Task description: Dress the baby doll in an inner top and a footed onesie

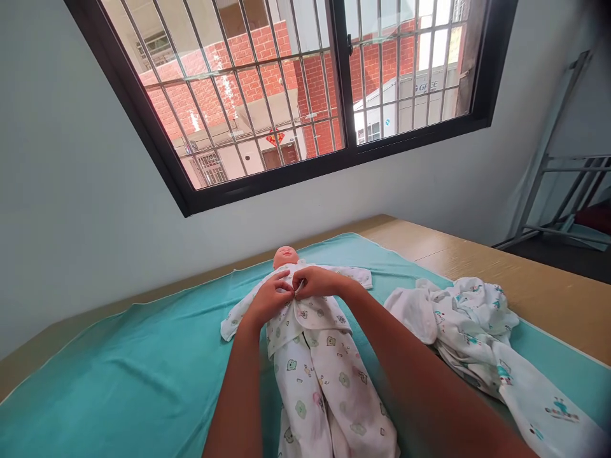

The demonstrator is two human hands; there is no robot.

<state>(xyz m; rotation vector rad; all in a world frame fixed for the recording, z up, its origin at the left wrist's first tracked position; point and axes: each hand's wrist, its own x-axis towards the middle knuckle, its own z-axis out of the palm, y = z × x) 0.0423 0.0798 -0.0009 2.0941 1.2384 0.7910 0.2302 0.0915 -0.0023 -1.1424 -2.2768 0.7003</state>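
A baby doll lies on its back on a teal cloth, its head toward the window. It wears a white printed baby jacket with long sleeves spread out to both sides, and white printed trousers below. Both hands meet at the jacket's front, on the doll's chest. My left hand has its fingertips pinched at the jacket's front edge. Fingers curled, my right hand grips the same edge from the other side. Whatever small fastening lies between the fingertips is hidden.
Crumpled white baby clothes with a teal print lie on the cloth to the right. The wooden table shows beyond the cloth. A barred window is in the wall behind; a metal frame stands at far right.
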